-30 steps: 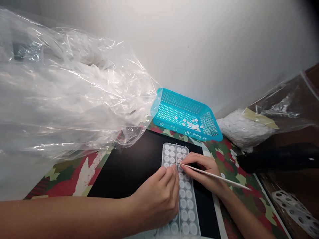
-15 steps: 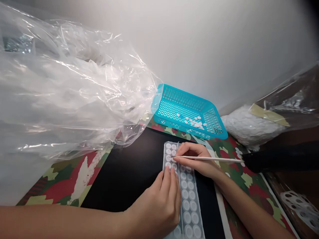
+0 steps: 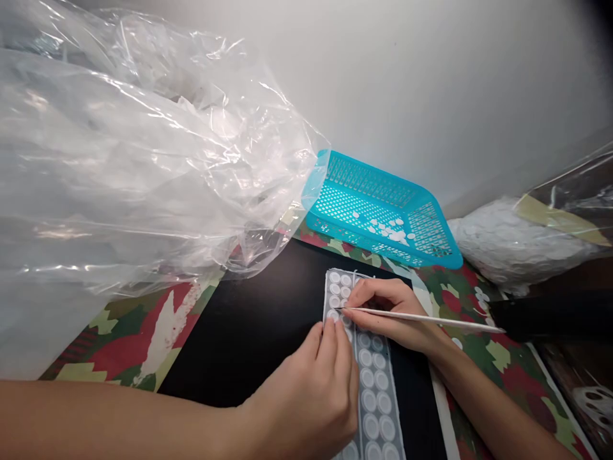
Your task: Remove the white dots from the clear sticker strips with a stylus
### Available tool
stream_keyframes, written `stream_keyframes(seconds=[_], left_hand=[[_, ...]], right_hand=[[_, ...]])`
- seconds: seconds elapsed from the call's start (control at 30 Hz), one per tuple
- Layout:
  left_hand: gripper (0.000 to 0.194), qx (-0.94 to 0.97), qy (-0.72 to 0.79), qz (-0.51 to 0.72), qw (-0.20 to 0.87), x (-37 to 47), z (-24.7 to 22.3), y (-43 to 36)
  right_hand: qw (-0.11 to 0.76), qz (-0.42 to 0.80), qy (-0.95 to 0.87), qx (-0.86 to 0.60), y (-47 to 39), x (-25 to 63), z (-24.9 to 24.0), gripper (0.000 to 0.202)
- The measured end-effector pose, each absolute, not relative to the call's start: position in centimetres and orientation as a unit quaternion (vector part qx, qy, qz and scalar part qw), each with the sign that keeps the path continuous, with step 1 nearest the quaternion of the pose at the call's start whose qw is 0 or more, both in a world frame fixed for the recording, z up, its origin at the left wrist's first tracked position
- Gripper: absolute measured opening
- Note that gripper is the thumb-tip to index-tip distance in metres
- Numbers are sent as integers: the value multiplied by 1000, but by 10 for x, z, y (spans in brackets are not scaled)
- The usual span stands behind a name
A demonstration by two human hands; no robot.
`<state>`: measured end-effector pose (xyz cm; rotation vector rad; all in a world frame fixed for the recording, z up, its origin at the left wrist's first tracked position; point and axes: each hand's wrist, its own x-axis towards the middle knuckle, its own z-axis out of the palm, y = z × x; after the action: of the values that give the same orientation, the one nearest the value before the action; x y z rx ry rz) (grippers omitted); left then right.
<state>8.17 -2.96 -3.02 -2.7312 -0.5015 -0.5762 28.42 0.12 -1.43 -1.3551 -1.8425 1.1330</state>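
My right hand [image 3: 395, 310] pinches a thin white stick [image 3: 426, 317] with a fine dark tip. Its tip meets the left column of a clear sheet [image 3: 360, 383] that bears rows of round whitish discs. My left hand [image 3: 318, 380] is bunched, fingers pressed together, with its fingertips on the sheet just below the stick's tip. Whatever those fingers may hold is hidden. Under the sheet lies a black board [image 3: 249, 326]. Part of the sheet's middle is covered by both hands.
Behind the board a blue basket [image 3: 364, 185] holds several small white discs [image 3: 395, 233]. A large clear plastic bag [image 3: 143, 172] fills the left and overlaps the basket's corner. On the right sits a bag of white pieces [image 3: 517, 239]. A patterned cloth [image 3: 124, 332] covers the table.
The view has shifted, so most things appear farther right. On the sheet, the stick's tip has moved slightly down the left column, nearer my left fingertips. Both hands keep their hold.
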Motion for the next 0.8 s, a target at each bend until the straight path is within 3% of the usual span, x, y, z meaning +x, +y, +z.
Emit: stream_keyframes(seconds=[0.1, 0.3, 0.5, 0.8], left_hand=[[56, -954, -228, -141, 136, 77, -18, -17], [21, -984, -137, -74, 86, 69, 0, 14], [15, -990, -128, -61, -26, 62, 19, 30], [30, -984, -157, -69, -49, 57, 21, 26]], right_hand=[[281, 417, -695, -513, 1, 285, -15, 17], [281, 408, -697, -519, 0, 285, -17, 17], [267, 401, -710, -514, 0, 285, -13, 15], [243, 411, -747, -462, 8, 291, -5, 14]])
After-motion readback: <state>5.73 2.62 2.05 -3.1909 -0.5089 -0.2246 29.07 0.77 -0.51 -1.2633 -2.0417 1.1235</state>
